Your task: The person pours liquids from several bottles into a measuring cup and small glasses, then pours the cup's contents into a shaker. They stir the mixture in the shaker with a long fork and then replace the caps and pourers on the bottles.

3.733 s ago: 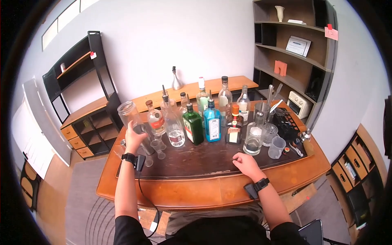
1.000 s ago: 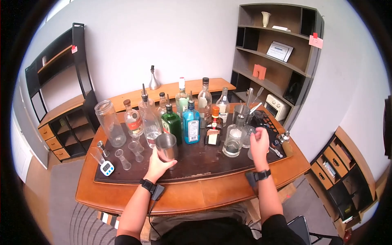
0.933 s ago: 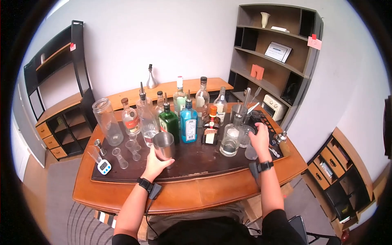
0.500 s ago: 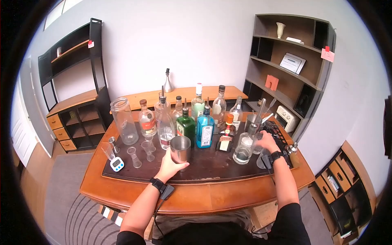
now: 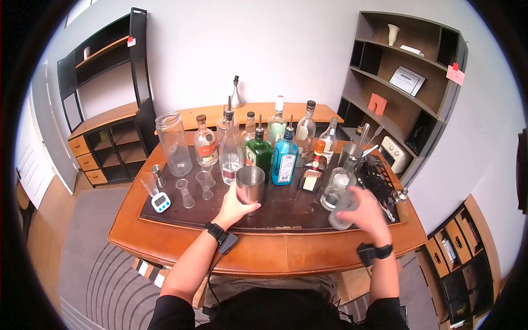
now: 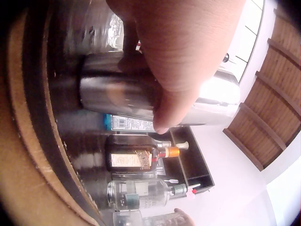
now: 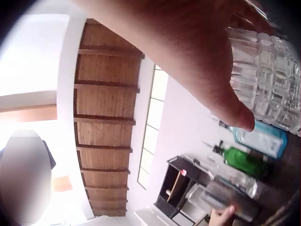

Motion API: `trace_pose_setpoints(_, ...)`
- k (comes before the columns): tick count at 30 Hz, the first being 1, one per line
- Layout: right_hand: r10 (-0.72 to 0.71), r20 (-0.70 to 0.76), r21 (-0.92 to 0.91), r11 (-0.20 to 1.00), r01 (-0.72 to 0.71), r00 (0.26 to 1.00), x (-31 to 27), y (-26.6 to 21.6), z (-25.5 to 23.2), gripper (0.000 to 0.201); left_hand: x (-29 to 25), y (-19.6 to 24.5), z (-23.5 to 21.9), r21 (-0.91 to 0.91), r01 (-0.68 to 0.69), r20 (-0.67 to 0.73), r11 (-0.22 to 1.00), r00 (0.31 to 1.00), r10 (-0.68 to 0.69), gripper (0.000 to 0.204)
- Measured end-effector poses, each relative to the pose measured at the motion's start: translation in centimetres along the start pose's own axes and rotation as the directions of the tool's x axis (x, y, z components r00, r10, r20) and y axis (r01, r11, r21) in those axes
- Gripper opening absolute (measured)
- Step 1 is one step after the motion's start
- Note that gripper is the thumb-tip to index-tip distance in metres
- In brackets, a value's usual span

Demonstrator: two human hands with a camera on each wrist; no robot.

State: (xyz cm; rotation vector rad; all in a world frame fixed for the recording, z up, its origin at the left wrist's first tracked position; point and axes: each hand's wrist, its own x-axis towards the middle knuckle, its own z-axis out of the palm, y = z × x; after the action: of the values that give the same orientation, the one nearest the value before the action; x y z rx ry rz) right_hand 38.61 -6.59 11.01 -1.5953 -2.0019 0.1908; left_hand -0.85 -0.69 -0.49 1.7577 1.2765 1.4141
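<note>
My left hand (image 5: 240, 206) grips a metal shaker tin (image 5: 251, 185) near the front middle of the dark desk mat (image 5: 275, 217). The tin stands upright, mouth up, and in the left wrist view my thumb lies across its side. On the right, my right hand (image 5: 369, 215) holds a cut-glass tumbler (image 7: 268, 75), thumb on its near side and fingers mostly hidden behind it. Beside that hand is a clear bottle (image 5: 334, 190) with some liquid. An orange-capped dark bottle (image 5: 312, 171) stands between the two hands, farther back.
Behind the tin stand a green bottle (image 5: 258, 151), a blue bottle (image 5: 285, 159) and several clear bottles. Small jiggers (image 5: 185, 193), a white timer (image 5: 160, 202) and a tall glass jar (image 5: 174, 144) are at the left. Bar tools (image 5: 352, 147) stand upright at the back right.
My left hand has brought the shaker tin from the left side to the front middle. My right hand reached to the right, took the cut-glass tumbler and has come back nearer.
</note>
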Motion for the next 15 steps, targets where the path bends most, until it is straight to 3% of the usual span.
trace_pose_setpoints(2, -0.056, 0.093, 0.041, 0.998, 0.052, 0.994, -0.7, -1.4, 3.4, 0.083, 0.0, 0.2, 0.1, -0.052, -0.003, 0.022, 0.999, 1.0, 0.004, 0.089)
trace_pose_setpoints(4, -0.025, 0.197, 0.072, 0.997, 0.011, 0.98, -0.7, -3.7, 5.7, 0.082, 0.1, 0.4, 0.1, -0.043, -0.002, 0.034, 0.999, 0.999, 0.003, 0.087)
trace_pose_setpoints(10, -0.197, 0.132, 0.069, 0.98, 0.189, 0.971, 0.4, -8.4, 10.2, 0.079, 0.0, 0.4, 0.1, -0.004, -0.014, 0.001, 1.0, 1.0, 0.014, 0.086)
trace_pose_setpoints(15, -0.167, 0.217, 0.094, 0.984, 0.15, 0.962, 0.7, -9.2, 12.3, 0.088, 0.0, 0.7, -0.1, -0.027, 0.003, 0.02, 1.0, 1.0, -0.003, 0.089)
